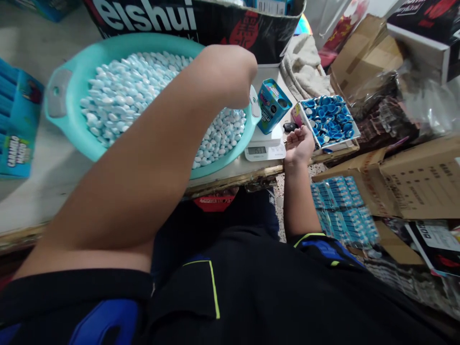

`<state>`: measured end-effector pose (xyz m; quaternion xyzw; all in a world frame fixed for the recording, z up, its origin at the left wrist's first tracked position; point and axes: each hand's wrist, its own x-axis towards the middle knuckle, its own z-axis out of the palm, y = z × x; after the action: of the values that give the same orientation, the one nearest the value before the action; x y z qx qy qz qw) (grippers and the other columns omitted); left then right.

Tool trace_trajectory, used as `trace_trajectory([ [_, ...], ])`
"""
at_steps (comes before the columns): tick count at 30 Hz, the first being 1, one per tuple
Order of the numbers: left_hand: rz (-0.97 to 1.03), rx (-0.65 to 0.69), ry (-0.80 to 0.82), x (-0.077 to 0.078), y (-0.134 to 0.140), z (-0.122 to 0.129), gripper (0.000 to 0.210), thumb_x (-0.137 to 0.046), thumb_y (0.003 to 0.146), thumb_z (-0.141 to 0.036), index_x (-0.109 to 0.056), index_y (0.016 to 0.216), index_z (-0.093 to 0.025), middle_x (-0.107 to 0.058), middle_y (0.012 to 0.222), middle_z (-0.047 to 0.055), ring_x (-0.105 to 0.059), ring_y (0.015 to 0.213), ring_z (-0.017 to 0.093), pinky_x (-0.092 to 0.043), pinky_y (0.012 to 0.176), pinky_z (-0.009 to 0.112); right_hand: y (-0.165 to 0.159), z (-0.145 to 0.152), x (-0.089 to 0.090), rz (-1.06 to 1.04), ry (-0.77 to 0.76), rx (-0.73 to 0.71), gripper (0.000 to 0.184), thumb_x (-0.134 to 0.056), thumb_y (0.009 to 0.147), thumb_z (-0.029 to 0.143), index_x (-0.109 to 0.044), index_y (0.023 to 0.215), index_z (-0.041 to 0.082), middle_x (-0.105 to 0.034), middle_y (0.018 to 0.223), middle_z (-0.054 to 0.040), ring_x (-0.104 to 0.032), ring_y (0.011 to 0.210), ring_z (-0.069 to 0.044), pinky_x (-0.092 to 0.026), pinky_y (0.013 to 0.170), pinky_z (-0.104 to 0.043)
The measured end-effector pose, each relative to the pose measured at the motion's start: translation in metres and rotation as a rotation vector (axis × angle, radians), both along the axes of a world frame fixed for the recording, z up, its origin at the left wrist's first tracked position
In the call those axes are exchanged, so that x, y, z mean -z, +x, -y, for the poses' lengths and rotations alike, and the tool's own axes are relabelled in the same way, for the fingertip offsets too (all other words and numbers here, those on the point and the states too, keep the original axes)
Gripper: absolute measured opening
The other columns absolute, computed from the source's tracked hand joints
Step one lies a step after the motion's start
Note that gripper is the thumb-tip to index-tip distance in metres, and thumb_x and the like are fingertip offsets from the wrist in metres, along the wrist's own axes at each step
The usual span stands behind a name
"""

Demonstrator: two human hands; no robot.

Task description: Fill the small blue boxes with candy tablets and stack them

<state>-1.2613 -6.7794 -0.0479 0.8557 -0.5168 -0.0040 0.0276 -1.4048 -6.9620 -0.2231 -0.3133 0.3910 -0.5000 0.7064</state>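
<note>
My left hand [235, 72] reaches across a turquoise basin [68, 129] full of pale blue and white wrapped candies [122, 91]. The hand bends down at the basin's right side and its fingers are hidden. Just right of it, a blue tin [273, 106] with a round hole in its top stands tilted in view on a white digital scale [275, 149]. Palm up at the table edge, my right hand [301, 143] has loosely curled fingers with nothing visible in them. It lies beside a white box [336, 143] of blue caps [328, 120], near a black key fob [290, 127].
A large black printed carton [212, 24] stands behind the basin. Blue packages [17, 124] sit at the left. A grey cloth [304, 64] lies behind the caps. Cardboard boxes [424, 167] and wrapped blue packs [339, 206] crowd the right side below the table edge.
</note>
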Motion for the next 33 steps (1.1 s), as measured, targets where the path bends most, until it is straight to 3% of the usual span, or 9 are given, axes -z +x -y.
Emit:
trace_trajectory([
  [5,-0.018,0.064,-0.235,0.006,0.0,0.007,0.03,-0.059,0.092,-0.011,-0.081,0.111,-0.004,-0.079,0.109,0.015,-0.073,0.116,0.043,-0.058,0.098,0.062,-0.002,0.0,-0.001,-0.002,-0.009,-0.005,0.016,-0.058,0.099,0.023,-0.059,0.082,0.021,-0.06,0.063,0.0099,-0.058,0.051,-0.003,-0.051,0.053,-0.013],
  [7,-0.069,0.086,-0.39,0.008,-0.003,0.013,0.033,-0.056,0.095,-0.016,-0.082,0.113,-0.007,-0.079,0.112,0.013,-0.073,0.115,0.035,-0.057,0.102,0.053,-0.002,-0.002,-0.003,-0.006,-0.007,-0.012,0.016,-0.057,0.099,0.022,-0.059,0.083,0.021,-0.06,0.063,0.0098,-0.058,0.051,-0.002,-0.05,0.053,-0.013],
  [10,-0.216,0.128,-0.611,0.013,-0.008,0.023,0.032,-0.055,0.095,-0.019,-0.082,0.11,-0.009,-0.08,0.107,0.008,-0.073,0.098,0.021,-0.057,0.097,0.036,0.0,-0.005,-0.007,-0.029,0.01,-0.001,0.019,-0.055,0.1,0.021,-0.059,0.081,0.021,-0.058,0.063,0.01,-0.057,0.05,-0.002,-0.05,0.053,-0.012],
  [13,-0.357,0.203,-0.725,0.023,-0.011,0.03,0.025,-0.059,0.094,-0.017,-0.081,0.105,-0.012,-0.081,0.104,0.005,-0.07,0.088,0.015,-0.057,0.09,0.031,0.001,-0.007,-0.011,-0.038,0.041,0.018,0.021,-0.055,0.1,0.02,-0.058,0.079,0.02,-0.057,0.062,0.01,-0.056,0.05,-0.002,-0.048,0.051,-0.011],
  [17,-0.418,0.291,-0.752,0.035,-0.011,0.034,0.019,-0.058,0.094,-0.012,-0.077,0.099,-0.014,-0.08,0.103,0.007,-0.069,0.09,0.015,-0.056,0.093,0.034,0.001,-0.007,-0.013,-0.018,0.057,0.02,0.019,-0.056,0.1,0.019,-0.058,0.08,0.021,-0.057,0.062,0.0102,-0.056,0.049,-0.002,-0.048,0.05,-0.011],
  [24,-0.404,0.374,-0.598,0.042,-0.005,0.039,0.018,-0.061,0.092,-0.009,-0.076,0.096,-0.019,-0.079,0.105,0.006,-0.069,0.093,0.019,-0.055,0.095,0.04,-0.002,-0.008,-0.013,-0.027,0.035,0.002,0.022,-0.055,0.1,0.02,-0.058,0.078,0.02,-0.058,0.063,0.0094,-0.055,0.048,-0.001,-0.048,0.05,-0.011],
  [28,-0.337,0.356,-0.628,0.034,-0.001,0.036,0.024,-0.055,0.097,-0.01,-0.076,0.109,-0.014,-0.078,0.111,0.008,-0.07,0.099,0.019,-0.053,0.099,0.039,-0.002,-0.009,-0.015,-0.03,0.04,0.007,0.022,-0.055,0.1,0.02,-0.058,0.079,0.02,-0.058,0.063,0.0098,-0.055,0.048,-0.001,-0.049,0.052,-0.011],
  [33,-0.235,0.196,-0.561,0.012,-0.006,0.02,0.035,-0.051,0.101,-0.013,-0.073,0.127,-0.007,-0.078,0.114,0.012,-0.074,0.108,0.024,-0.054,0.103,0.042,-0.002,-0.008,-0.015,-0.043,0.037,0.007,0.02,-0.055,0.1,0.021,-0.058,0.079,0.021,-0.057,0.063,0.0099,-0.055,0.049,-0.002,-0.048,0.051,-0.012],
])
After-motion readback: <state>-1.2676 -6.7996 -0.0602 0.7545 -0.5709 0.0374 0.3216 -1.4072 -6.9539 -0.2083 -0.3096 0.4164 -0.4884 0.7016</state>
